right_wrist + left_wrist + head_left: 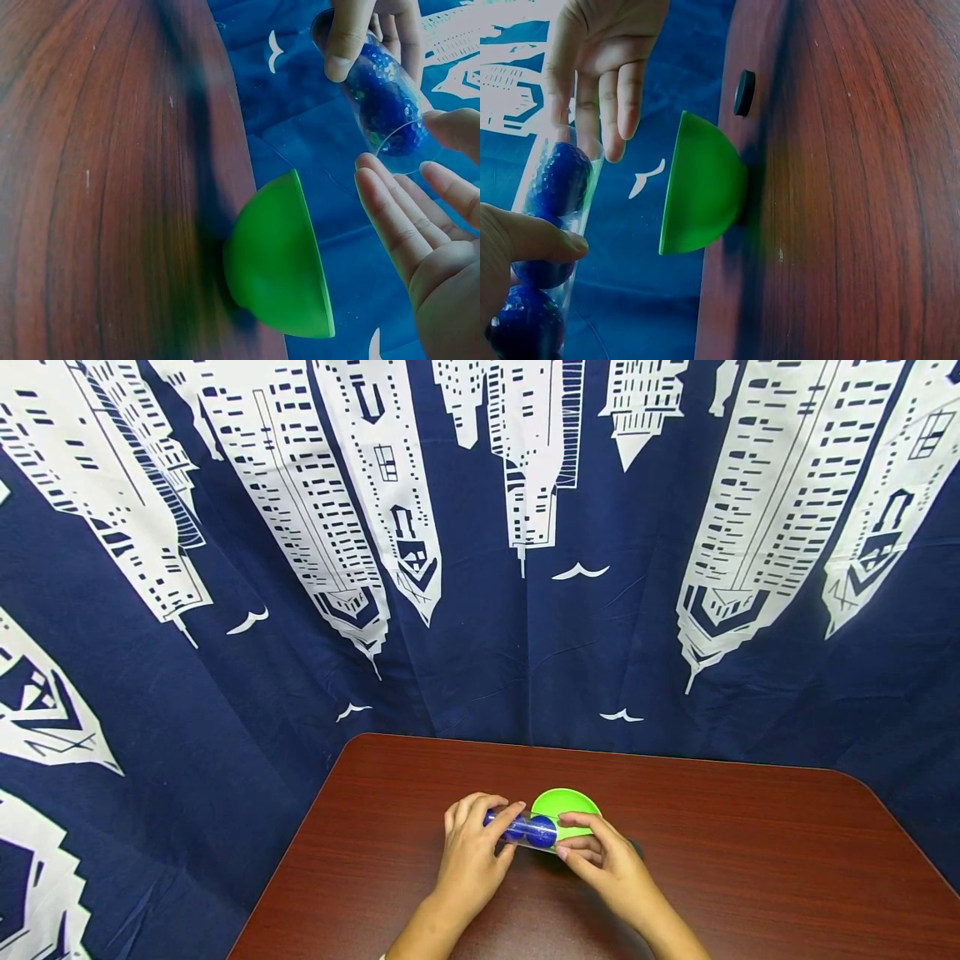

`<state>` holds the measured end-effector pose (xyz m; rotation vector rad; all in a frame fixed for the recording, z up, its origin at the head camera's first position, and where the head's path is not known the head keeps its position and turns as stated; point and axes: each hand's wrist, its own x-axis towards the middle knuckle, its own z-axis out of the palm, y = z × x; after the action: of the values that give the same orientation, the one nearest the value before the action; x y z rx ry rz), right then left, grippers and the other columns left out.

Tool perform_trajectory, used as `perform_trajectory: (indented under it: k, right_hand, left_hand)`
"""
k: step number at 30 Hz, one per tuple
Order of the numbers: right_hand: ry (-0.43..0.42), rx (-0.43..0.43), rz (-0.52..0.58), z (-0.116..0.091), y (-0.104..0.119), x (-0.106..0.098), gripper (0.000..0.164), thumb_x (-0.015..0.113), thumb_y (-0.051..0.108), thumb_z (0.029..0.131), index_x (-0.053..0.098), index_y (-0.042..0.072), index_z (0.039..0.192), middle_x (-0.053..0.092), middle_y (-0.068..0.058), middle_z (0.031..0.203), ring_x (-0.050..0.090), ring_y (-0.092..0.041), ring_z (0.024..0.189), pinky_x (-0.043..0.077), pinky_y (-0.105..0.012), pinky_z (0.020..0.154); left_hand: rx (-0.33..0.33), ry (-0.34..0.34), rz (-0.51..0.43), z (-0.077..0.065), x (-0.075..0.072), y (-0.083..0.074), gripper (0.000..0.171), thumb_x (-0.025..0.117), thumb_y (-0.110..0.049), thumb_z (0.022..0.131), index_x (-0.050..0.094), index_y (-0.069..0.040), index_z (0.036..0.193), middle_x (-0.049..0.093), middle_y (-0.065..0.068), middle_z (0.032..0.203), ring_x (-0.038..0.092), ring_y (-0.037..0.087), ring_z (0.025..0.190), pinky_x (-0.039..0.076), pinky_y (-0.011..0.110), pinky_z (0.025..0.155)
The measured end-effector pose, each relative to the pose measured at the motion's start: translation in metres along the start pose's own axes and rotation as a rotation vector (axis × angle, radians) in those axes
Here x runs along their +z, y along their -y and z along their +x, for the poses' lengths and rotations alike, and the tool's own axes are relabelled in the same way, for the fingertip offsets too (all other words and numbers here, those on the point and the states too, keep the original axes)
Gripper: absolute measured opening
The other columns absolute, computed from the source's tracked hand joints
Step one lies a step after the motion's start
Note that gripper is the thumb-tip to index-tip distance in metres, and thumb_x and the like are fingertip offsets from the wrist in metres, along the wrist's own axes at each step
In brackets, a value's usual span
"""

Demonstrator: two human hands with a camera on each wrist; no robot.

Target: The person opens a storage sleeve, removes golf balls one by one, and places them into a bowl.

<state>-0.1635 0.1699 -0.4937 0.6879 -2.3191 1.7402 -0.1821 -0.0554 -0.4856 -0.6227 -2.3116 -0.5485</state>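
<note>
The clear tube (390, 94) of 3 blue balls (559, 176) is clamped in the left hand (472, 857), seemingly for steadiness; its end is perhaps guarded by the right hand (613, 864), fingers apart.

Bright light is filling the head view, laying a faint sheen on the reddish-brown wooden counter (735, 852). Both wrist views are looking dimmer, bluer; a blurry shadow (202, 157) is falling beside the round green bowl (277, 259), and highlights are glinting on glossy blue balls (386, 109).
</note>
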Motion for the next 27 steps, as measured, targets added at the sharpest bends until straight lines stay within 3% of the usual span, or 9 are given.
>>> perform_trajectory:
  k: [17, 27]
  right_hand:
    - [0.030, 0.029, 0.110, -0.0028, -0.0046, -0.0013, 0.040, 0.063, 0.002, 0.097, 0.050, -0.009, 0.133, 0.056, -0.029, 0.131, 0.072, -0.008, 0.102, 0.059, -0.022, 0.085]
    - [0.019, 0.079, 0.101, -0.0037, -0.0037, -0.0004, 0.044, 0.066, 0.005, 0.097, 0.052, -0.005, 0.137, 0.064, -0.024, 0.119, 0.073, -0.008, 0.097, 0.060, -0.021, 0.081]
  left_hand:
    - [0.010, 0.079, 0.015, 0.0032, -0.0083, -0.0037, 0.054, 0.091, -0.015, 0.072, 0.072, -0.031, 0.121, 0.064, -0.005, 0.122, 0.050, 0.017, 0.124, 0.035, 0.047, 0.108]
    - [0.047, 0.039, 0.031, 0.0055, -0.0091, -0.0035, 0.053, 0.087, -0.010, 0.072, 0.073, -0.029, 0.120, 0.065, -0.005, 0.120, 0.052, 0.019, 0.122, 0.035, 0.047, 0.106]
